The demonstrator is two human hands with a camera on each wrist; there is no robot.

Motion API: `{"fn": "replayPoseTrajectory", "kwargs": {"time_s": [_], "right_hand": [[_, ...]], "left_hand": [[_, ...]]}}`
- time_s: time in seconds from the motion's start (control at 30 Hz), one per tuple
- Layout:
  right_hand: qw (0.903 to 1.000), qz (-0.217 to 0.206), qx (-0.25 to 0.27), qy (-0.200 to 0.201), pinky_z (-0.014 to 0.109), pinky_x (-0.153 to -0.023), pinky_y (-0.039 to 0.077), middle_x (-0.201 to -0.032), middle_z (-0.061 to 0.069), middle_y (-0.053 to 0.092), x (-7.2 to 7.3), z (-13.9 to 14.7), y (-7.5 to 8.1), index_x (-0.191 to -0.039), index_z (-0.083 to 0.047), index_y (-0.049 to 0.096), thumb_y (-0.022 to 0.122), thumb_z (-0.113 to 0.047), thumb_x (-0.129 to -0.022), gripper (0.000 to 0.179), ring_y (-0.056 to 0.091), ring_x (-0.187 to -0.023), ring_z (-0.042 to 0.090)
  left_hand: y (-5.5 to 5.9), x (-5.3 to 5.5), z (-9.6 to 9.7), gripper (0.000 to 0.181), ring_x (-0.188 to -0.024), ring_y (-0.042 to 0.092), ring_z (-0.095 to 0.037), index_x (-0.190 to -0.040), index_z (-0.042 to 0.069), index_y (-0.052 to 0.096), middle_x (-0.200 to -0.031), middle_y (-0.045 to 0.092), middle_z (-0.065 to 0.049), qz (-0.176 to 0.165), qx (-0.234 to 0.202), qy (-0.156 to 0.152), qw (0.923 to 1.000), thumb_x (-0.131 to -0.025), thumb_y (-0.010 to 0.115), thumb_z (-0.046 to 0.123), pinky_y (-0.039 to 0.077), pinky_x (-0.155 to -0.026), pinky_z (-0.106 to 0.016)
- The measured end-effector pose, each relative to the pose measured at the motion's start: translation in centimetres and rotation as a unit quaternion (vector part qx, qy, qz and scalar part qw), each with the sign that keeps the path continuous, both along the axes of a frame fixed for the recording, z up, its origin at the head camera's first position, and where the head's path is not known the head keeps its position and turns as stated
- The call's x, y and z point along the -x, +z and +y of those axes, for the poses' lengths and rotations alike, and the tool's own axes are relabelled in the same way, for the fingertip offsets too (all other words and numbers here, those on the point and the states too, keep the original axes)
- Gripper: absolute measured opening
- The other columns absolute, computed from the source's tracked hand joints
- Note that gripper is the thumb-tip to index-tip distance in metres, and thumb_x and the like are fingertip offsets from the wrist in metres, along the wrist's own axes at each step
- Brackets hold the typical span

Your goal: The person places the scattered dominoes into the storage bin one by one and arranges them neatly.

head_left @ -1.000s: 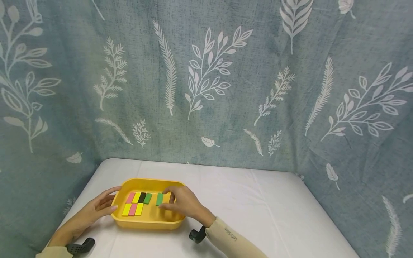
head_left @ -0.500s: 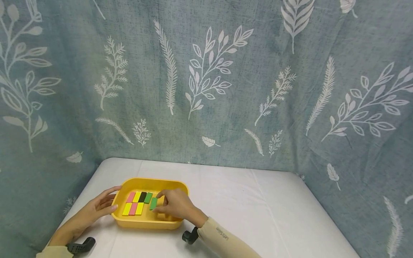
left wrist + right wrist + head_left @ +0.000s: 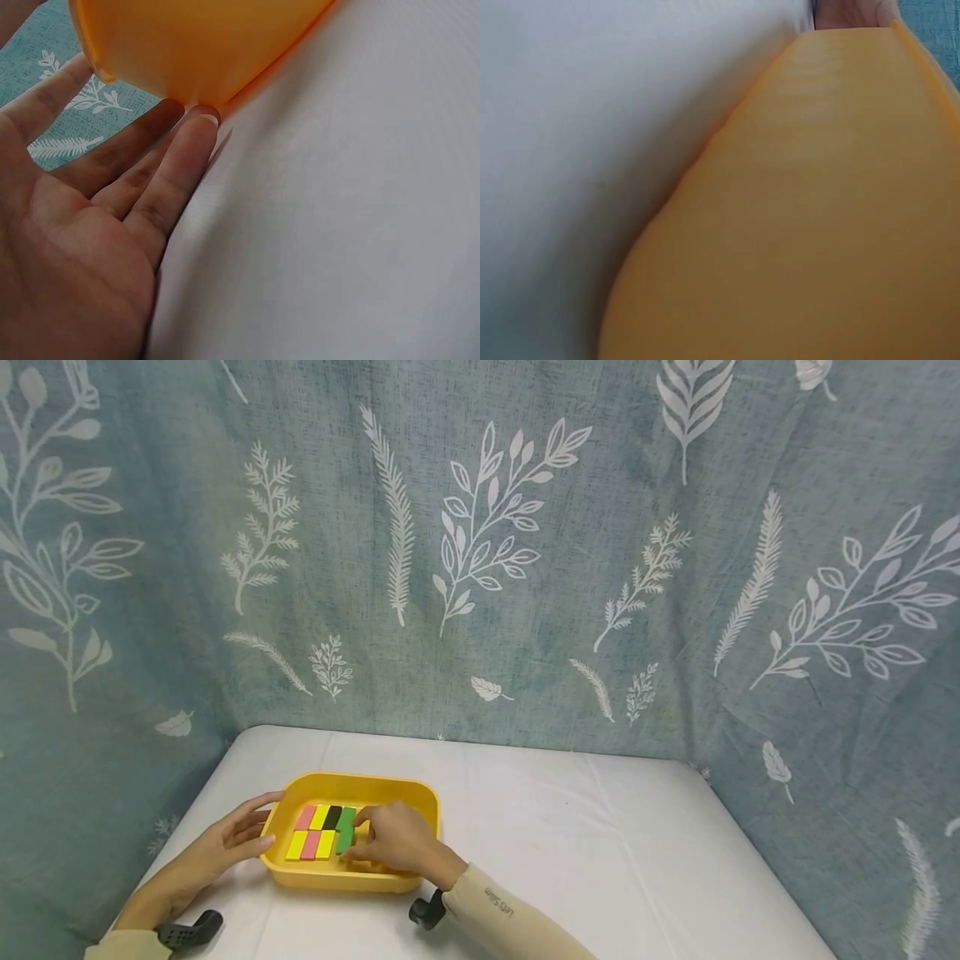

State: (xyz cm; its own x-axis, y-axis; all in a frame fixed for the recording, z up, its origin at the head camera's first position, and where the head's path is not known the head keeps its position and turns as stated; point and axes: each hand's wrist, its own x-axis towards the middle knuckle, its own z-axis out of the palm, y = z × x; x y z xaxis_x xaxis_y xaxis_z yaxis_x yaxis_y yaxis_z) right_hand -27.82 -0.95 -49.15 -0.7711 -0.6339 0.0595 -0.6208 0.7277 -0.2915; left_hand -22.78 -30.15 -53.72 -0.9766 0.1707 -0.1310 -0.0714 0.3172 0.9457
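A yellow plastic tray [image 3: 345, 882] stands on the white table, with small flat coloured tiles in two rows inside. Pink [image 3: 305, 817], yellow, black [image 3: 332, 817] and green tiles form the back row; yellow, pink and yellow tiles stand in front. Inside the tray my right hand [image 3: 401, 839] pinches a second green tile [image 3: 344, 842] between thumb and fingers, at the right end of the front row. My left hand [image 3: 228, 839] touches the tray's left side with extended fingers [image 3: 180, 157]. The right wrist view has only the tray's outer wall [image 3: 780, 225], hiding my right hand.
A white cloth [image 3: 555, 827] covers the table, stretching to the right of the tray. Blue-green curtains [image 3: 480, 568] with white leaf prints hang behind and at both sides. Black wrist straps [image 3: 427, 910] show below both sleeves.
My right hand has moved left inside the tray, bringing the green tile from the right up to the front row's end. The left hand stays at the tray's side.
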Motion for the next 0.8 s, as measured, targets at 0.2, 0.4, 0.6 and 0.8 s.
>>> {"fn": "replayPoseTrajectory", "kwargs": {"time_s": [0.2, 0.4, 0.6, 0.8], "right_hand": [[0.9997, 0.012, -0.021, -0.001, 0.016, -0.055, 0.043, -0.079, -0.015, 0.071, -0.16, -0.38, -0.33, -0.118, -0.02, 0.077, 0.08, -0.055, -0.085, 0.048, 0.049, -0.057, 0.0], [0.9991, 0.027, -0.034, 0.002, 0.015, -0.061, 0.044, -0.081, -0.016, 0.07, -0.25, -0.58, -0.65, -0.115, -0.021, 0.078, 0.079, -0.056, -0.085, 0.046, 0.049, -0.059, 0.0], [0.9976, 0.033, -0.06, -0.002, 0.018, -0.052, 0.035, -0.06, -0.013, 0.046, -0.45, -0.77, -0.74, -0.12, -0.023, 0.077, 0.077, -0.056, -0.087, 0.046, 0.04, -0.055, 0.005], [0.9965, 0.041, -0.072, -0.006, 0.019, -0.049, 0.034, -0.057, -0.011, 0.044, -0.63, -0.59, -0.87, -0.12, -0.023, 0.077, 0.077, -0.055, -0.088, 0.046, 0.04, -0.053, 0.006]], "left_hand": [[0.07, -0.18, 0.09, 0.085, -0.145, 0.032, -0.053, -0.165, 0.018, 0.019, -0.16, 0.028, -0.031, 0.002, 0.001, 0.001, 1.0, -0.1, 0.069, 0.036, 0.035, -0.111, -0.068], [0.07, -0.06, 0.19, 0.083, -0.144, 0.033, -0.052, -0.165, 0.018, 0.02, -0.16, 0.029, -0.031, 0.003, -0.007, -0.005, 1.0, -0.1, 0.069, 0.034, 0.035, -0.112, -0.067], [0.09, -0.02, 0.4, 0.083, -0.144, 0.033, -0.052, -0.165, 0.018, 0.02, -0.16, 0.03, -0.031, 0.006, -0.008, -0.008, 0.9999, -0.1, 0.069, 0.033, 0.033, -0.112, -0.068], [0.09, -0.01, 0.78, 0.083, -0.146, 0.029, -0.053, -0.165, 0.019, 0.02, -0.161, 0.028, -0.03, 0.002, -0.011, -0.013, 0.9999, -0.1, 0.069, 0.035, 0.03, -0.113, -0.07]]}}
